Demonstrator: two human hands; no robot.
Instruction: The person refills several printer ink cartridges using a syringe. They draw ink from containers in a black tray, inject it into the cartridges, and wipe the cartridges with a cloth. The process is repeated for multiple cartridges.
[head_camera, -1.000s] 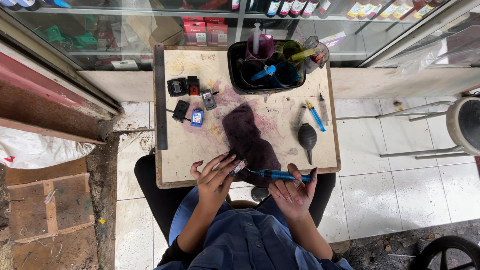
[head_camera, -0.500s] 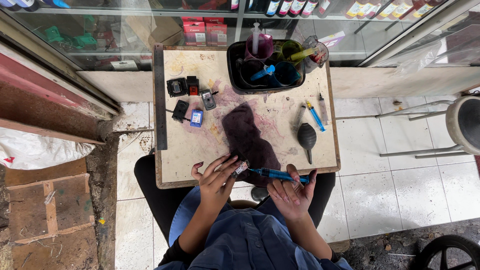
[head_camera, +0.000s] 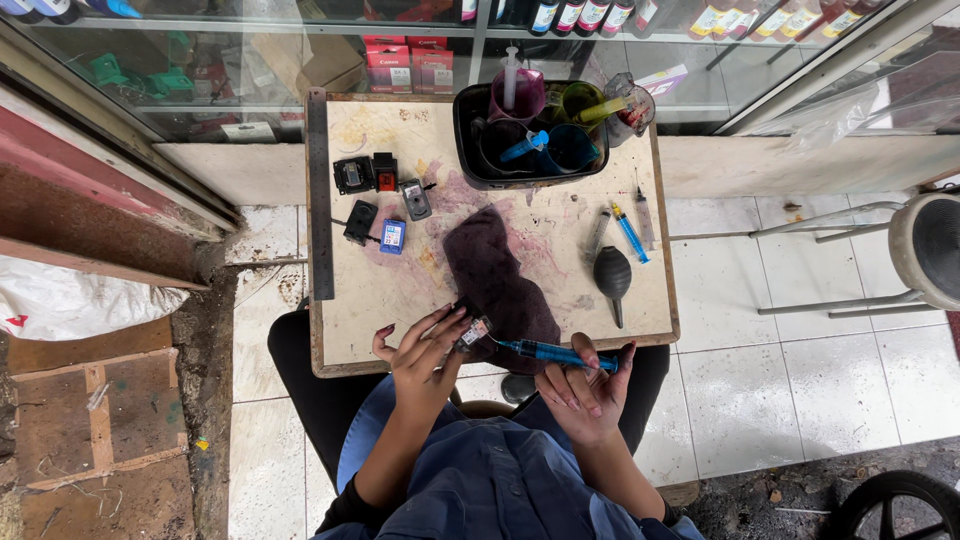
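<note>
L hand (head_camera: 425, 350) fingers pinched on small ink cartridge (head_camera: 473, 333), R hand (head_camera: 580, 385) fingers round blue syringe (head_camera: 555, 353), needle at cartridge.

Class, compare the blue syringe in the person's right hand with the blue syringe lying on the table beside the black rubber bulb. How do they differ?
The held syringe is gripped by the right hand, above the table's near edge; the lying syringe rests untouched on the table. The held one lies nearly level, its tip at the small cartridge in the left hand; the lying one slants beside the rubber bulb. Both are slim with blue contents.
</note>
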